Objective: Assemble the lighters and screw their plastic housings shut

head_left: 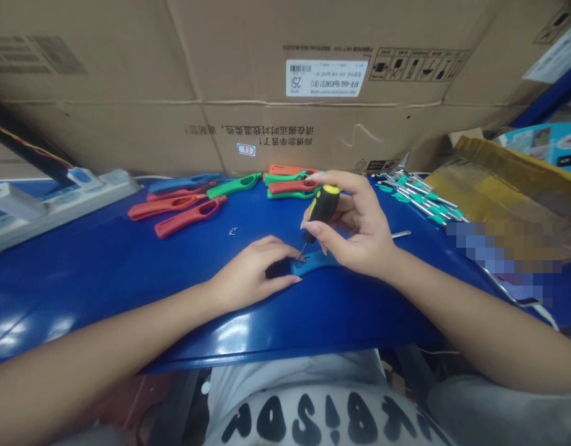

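My right hand [353, 226] grips a screwdriver [320, 207] with a black and yellow handle, held upright with its tip down on a blue plastic lighter body [313, 261] lying on the blue table [127, 279]. My left hand [255, 272] is closed on the left end of that blue body and pins it to the table. A metal tube sticks out to the right behind my right hand.
Red, green and blue lighter bodies [187, 207] lie in a loose pile at the back of the table. Several metal tubes with green ends [422, 198] lie at the back right. A white power strip [57, 198] sits left. Cardboard boxes [266, 80] wall the back.
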`<state>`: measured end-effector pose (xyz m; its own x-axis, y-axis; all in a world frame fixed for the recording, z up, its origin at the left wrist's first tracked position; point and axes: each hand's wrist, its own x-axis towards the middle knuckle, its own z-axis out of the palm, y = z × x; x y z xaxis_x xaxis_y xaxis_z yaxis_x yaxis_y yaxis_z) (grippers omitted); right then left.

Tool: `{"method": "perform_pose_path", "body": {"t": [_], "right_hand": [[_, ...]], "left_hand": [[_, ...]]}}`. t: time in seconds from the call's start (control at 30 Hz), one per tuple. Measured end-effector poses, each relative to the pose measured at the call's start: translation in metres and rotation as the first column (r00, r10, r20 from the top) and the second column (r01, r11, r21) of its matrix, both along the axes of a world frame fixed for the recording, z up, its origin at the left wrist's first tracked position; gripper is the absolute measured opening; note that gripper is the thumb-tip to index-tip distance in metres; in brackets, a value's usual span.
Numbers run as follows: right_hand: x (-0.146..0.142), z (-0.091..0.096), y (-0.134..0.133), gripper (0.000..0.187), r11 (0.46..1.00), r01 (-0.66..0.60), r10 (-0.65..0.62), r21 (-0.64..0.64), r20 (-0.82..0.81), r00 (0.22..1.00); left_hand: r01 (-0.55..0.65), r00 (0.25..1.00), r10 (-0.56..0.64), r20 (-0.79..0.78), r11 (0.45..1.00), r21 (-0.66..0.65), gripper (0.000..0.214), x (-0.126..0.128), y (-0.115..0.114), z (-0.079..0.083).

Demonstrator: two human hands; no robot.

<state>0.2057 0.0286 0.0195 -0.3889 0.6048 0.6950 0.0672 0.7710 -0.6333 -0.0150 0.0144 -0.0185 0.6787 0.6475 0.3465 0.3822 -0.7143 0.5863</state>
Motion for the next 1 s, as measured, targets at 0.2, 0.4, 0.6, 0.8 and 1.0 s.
{"method": "perform_pose_path", "body": {"t": [0.2, 0.4, 0.6, 0.8, 1.0], "right_hand": [[0.0003, 0.0001, -0.0003, 0.05, 1.0, 0.001, -0.001, 0.013, 0.002, 1.0], [-0.0005, -0.0003, -0.0016, 0.05, 1.0, 0.002, -0.002, 0.0, 0.008, 1.0], [-0.002, -0.0013, -0.0029, 0.048, 0.998, 0.007, -0.007, -0.056, -0.001, 1.0], [-0.0006, -0.0001, -0.0022, 0.048, 0.999, -0.027, 0.027, -0.037, -0.005, 1.0], [0.0002, 0.0005, -0.0024, 0.05, 0.999, -0.025, 0.025, -0.022, 0.015, 1.0]], "left_hand": [[0.007, 1.0, -0.007, -0.008, 1.0, -0.003, 0.027, -0.0009, -0.0001, 0.0011], [0.012, 1.0, -0.012, 0.005, 1.0, 0.004, 0.026, -0.0004, 0.0008, 0.0], [0.018, 1.0, -0.018, 0.002, 1.0, 0.011, 0.025, -0.0007, 0.0011, -0.0008], [0.024, 1.0, -0.024, 0.007, 1.0, 0.004, 0.022, 0.0003, 0.0004, 0.0015], [0.032, 0.999, -0.032, 0.024, 0.999, 0.009, 0.021, 0.0004, 0.0005, 0.0009]]}}
